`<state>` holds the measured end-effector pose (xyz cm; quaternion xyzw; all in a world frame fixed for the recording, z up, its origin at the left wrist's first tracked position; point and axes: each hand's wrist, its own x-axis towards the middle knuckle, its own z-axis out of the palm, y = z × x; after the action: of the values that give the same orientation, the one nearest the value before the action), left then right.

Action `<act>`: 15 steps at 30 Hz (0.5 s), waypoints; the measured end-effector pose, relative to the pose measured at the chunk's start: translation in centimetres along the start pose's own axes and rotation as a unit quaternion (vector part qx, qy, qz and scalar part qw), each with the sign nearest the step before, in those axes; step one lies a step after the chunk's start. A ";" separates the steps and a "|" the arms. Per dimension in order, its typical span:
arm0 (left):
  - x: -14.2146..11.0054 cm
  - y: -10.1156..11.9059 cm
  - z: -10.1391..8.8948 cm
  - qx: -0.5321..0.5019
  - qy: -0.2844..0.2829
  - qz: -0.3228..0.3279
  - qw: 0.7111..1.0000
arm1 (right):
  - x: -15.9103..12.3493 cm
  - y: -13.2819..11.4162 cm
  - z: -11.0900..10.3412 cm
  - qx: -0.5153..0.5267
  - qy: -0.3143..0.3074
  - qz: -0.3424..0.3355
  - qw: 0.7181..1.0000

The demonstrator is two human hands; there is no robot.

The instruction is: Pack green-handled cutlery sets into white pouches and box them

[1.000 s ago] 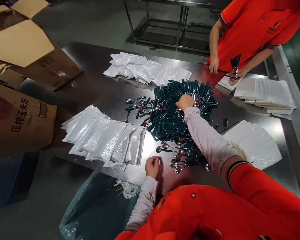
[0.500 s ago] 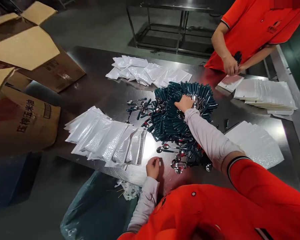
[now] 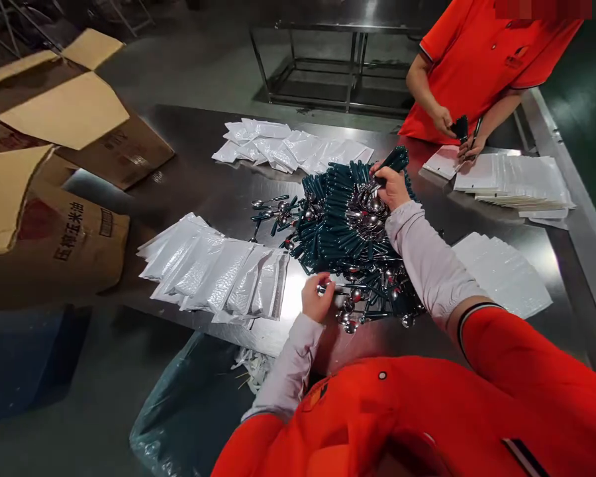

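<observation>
At the far right of a big heap of spoons (image 3: 328,232), the wearer's right hand (image 3: 396,189) has its fingers clamped around a bunch of spoons (image 3: 395,158), the dark green handles pointing up and away. Closer to the body, the left hand (image 3: 316,298) hangs at the heap's near left edge, thumb and fingers curled with a small gap between their tips. A shiny spoon (image 3: 322,289) shows at that gap; whether the fingers grip it or only touch it, I cannot tell.

The heap sits mid-table, handles fanned outward around silver bowls. A few loose spoons (image 3: 279,207) lie just left of it. All rest on a steel table (image 3: 189,189). Left of the heap, plump white packets (image 3: 218,268) overlap in a row; beyond it lies another group of white packets (image 3: 288,146). To the right, flat white envelopes (image 3: 506,275) spread like a fan.

Across the table at upper right, a co-worker in an orange shirt (image 3: 481,66) holds dark-handled spoons (image 3: 459,127) above a further stack of envelopes (image 3: 521,179). Farther out, open cardboard boxes (image 3: 87,245) stand at left, a plastic-lined bin (image 3: 179,411) below the near edge, and a second steel table (image 3: 338,28) behind.
</observation>
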<state>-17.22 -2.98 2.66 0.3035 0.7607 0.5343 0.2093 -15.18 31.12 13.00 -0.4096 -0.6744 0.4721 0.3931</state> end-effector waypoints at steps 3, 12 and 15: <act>4.9 5.0 1.7 -0.008 0.009 0.133 0.991 | -3.4 -1.8 -2.5 -0.020 -0.082 -0.045 0.995; 3.4 7.3 12.5 -0.052 -0.148 0.142 0.977 | -20.3 -0.1 -9.4 0.005 -0.247 -0.144 0.958; -0.5 6.0 14.6 -0.066 -0.158 0.124 0.977 | -23.5 1.3 -11.5 -0.019 -0.264 -0.164 0.950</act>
<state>-6.02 8.21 3.32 0.4617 0.6371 0.5508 0.2784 3.94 13.33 11.23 -0.1614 -0.8206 0.4796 0.2656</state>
